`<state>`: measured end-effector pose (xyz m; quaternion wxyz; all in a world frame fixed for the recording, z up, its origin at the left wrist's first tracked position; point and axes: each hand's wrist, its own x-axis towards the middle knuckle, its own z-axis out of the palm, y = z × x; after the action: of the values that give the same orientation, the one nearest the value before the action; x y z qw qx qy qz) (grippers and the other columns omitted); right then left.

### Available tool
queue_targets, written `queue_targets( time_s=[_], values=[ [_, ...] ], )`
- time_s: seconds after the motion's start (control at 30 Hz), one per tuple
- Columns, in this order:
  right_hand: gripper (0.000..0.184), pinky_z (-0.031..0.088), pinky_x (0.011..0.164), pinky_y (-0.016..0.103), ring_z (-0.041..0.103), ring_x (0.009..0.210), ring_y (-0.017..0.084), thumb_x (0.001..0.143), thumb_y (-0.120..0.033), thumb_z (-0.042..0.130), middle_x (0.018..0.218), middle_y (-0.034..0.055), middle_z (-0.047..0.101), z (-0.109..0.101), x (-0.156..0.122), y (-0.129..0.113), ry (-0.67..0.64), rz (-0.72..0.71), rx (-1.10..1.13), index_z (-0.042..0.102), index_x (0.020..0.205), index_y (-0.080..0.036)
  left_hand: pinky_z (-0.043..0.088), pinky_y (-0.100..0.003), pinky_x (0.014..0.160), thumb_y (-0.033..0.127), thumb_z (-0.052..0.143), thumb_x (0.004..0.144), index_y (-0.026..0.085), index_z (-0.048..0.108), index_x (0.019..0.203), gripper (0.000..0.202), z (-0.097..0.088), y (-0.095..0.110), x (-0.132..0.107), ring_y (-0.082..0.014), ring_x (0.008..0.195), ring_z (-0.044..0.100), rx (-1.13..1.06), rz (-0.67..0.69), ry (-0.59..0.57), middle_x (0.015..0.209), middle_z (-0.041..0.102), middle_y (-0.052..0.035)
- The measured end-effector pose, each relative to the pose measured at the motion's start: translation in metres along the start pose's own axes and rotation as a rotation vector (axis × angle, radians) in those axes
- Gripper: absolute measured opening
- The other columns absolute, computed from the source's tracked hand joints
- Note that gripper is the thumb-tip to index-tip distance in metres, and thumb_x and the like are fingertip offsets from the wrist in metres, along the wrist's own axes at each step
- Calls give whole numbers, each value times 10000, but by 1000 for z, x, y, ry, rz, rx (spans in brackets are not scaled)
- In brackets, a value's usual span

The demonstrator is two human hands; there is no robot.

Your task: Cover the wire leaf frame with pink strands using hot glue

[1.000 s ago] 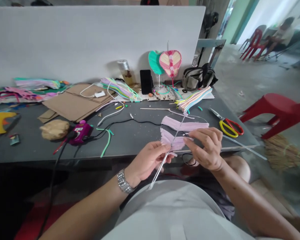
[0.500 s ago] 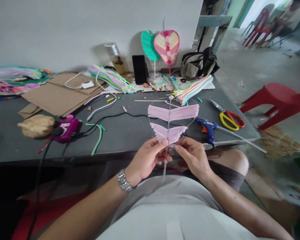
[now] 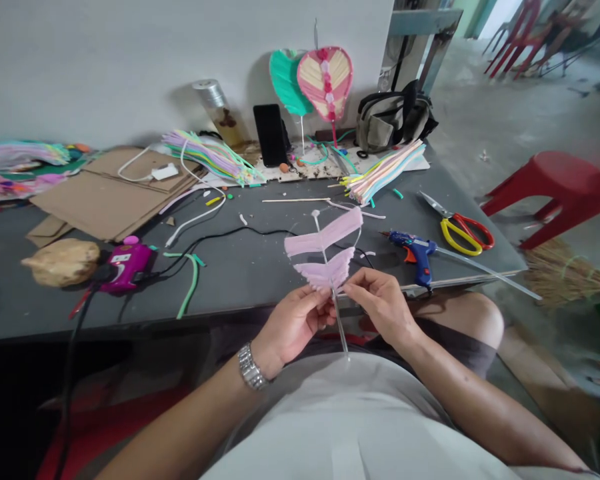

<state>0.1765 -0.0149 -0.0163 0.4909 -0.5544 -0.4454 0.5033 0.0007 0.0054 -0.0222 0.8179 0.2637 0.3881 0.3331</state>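
A wire-framed fan (image 3: 324, 240) with two lilac pipe-cleaner bands stands tilted between my hands at the table's front edge. My left hand (image 3: 297, 323) pinches it at the base of the lower band, where the stem (image 3: 341, 327) begins; a metal watch is on that wrist. My right hand (image 3: 383, 303) has thumb and forefinger pressed together at the lower right edge of the same band. A blue glue gun (image 3: 417, 255) lies right of the fan. Beyond it are scissors (image 3: 460, 230) with one yellow and one red handle.
Pipe-cleaner bundles (image 3: 383, 172) lie along the back, near a phone (image 3: 270, 135) and two finished heart-shaped fans (image 3: 326, 83). At the left are cardboard (image 3: 95, 200) and a magenta power adapter (image 3: 127, 265) with black cables. A red stool (image 3: 565, 177) stands right of the table.
The fan has turned and tilted, its top swinging left and its stem's lower end moving right. Both hands keep their hold near its base. The camera view has shifted slightly.
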Motion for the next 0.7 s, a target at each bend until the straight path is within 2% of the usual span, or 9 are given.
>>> queue_targets(
  time_s=[0.17,0.3,0.37,0.43,0.5,0.57,0.6,0.63,0.7],
  values=[
    [226,407,570,243,519,604,122,791,-383,694,651,-8,628,6,12,-3,-49,-21,-82,654,712,-175,537,-226,609,330,915,720,130,695,793,306,-8,2,3,-106,607,623,-37,29,56,670,669,-9],
    [256,429,547,243,579,580,133,822,-418,703,668,9,683,17,11,-5,-216,73,-56,662,857,-167,545,-217,639,320,942,672,127,701,769,324,-17,6,2,-110,641,652,-52,129,186,690,695,-13],
    [220,385,501,229,533,513,115,824,-382,712,600,-17,647,24,9,-1,-293,140,-86,657,842,-170,552,-226,673,333,947,660,125,712,774,334,-23,10,-2,-117,667,665,-38,148,244,714,711,-21],
    [157,341,478,220,466,473,94,829,-323,704,544,-47,589,30,8,5,-331,174,-133,655,797,-177,557,-250,699,386,914,703,120,738,812,337,-31,17,-10,-142,709,686,51,109,259,771,739,-53],
    [129,337,486,220,448,479,92,833,-286,695,530,-58,556,34,10,11,-344,180,-179,656,765,-184,547,-269,674,462,817,808,114,769,872,357,-40,25,-21,-176,736,706,267,30,242,846,768,-105],
    [116,344,500,225,464,501,100,835,-273,691,540,-54,561,35,12,16,-345,173,-231,661,758,-191,491,-261,563,462,730,882,141,790,929,329,-48,33,-31,-179,656,684,582,12,271,827,769,-98],
    [104,347,507,227,474,515,105,836,-263,685,549,-50,568,35,13,19,-340,162,-256,664,761,-195,468,-257,550,419,711,902,153,787,886,276,-52,37,-34,-170,624,659,766,94,326,768,751,-80],
    [87,348,511,227,479,527,108,838,-252,676,559,-47,574,35,14,21,-334,147,-274,666,770,-198,465,-257,569,358,711,904,171,779,847,207,-56,39,-35,-164,625,643,942,231,381,741,736,-62],
    [47,342,514,226,470,543,110,837,-226,659,572,-49,573,35,13,24,-321,111,-291,666,795,-206,491,-272,654,250,700,903,192,769,846,106,-61,43,-30,-170,701,644,1249,529,409,787,731,-56]
  ],
)
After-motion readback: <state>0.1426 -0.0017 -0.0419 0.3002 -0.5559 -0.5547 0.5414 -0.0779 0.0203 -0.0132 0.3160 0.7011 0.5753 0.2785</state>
